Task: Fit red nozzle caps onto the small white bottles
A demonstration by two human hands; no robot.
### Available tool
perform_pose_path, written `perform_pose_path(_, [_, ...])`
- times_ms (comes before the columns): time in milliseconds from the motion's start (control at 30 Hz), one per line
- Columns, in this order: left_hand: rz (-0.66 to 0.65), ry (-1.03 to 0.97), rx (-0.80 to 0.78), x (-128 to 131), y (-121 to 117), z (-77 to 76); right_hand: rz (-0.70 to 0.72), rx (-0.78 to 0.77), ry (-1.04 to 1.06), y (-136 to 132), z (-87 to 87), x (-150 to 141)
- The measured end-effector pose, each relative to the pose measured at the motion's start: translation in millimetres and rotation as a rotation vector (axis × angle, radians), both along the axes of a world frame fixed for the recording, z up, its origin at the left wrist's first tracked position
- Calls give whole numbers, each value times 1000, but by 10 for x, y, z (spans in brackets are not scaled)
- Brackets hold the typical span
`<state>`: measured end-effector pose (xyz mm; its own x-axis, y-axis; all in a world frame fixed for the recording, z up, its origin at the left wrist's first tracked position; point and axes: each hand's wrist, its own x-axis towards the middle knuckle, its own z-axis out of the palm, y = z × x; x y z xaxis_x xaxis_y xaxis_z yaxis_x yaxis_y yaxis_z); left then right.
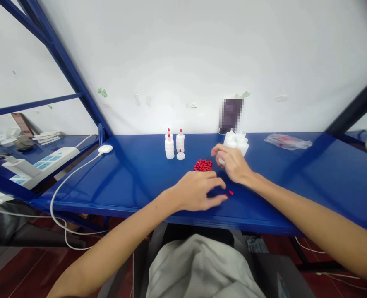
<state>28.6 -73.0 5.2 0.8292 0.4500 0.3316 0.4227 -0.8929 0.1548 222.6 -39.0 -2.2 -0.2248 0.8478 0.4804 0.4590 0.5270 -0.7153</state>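
My left hand is low over the blue table, fingers bent and thumb apart from them, with nothing visible in its grasp. Close to its thumb and fingertips lie a couple of loose red caps. A pile of small red caps sits just beyond its knuckles. My right hand has loosely bent, spread fingers in front of a cluster of white plastic bottles, partly covering them; no held thing can be made out. Left of the pile stand several ribbed white bottles with red tips, beside a low white round piece, also red-tipped.
A clear plastic bag with red bits lies at the right of the blue table. A pixelated dark device leans on the wall. At left are a white puck-shaped device with a cable and a power strip.
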Motion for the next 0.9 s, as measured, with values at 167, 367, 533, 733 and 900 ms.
perform_pose_path(167, [82, 131, 65, 195, -173, -40, 34, -295, 454, 69, 26, -66])
perform_pose_path(367, [75, -62, -62, 154, 40, -9, 72, -528, 701, 84, 112, -97])
perform_pose_path(533, [203, -736, -388, 91, 443, 152, 195, -448, 507, 36, 62, -89])
perform_pose_path(733, [148, -780, -532, 101, 576, 99, 218, -289, 290, -50, 24, -104])
perform_pose_path(900, [118, -717, -481, 114, 503, -6, 225, -222, 147, -71, 35, -83])
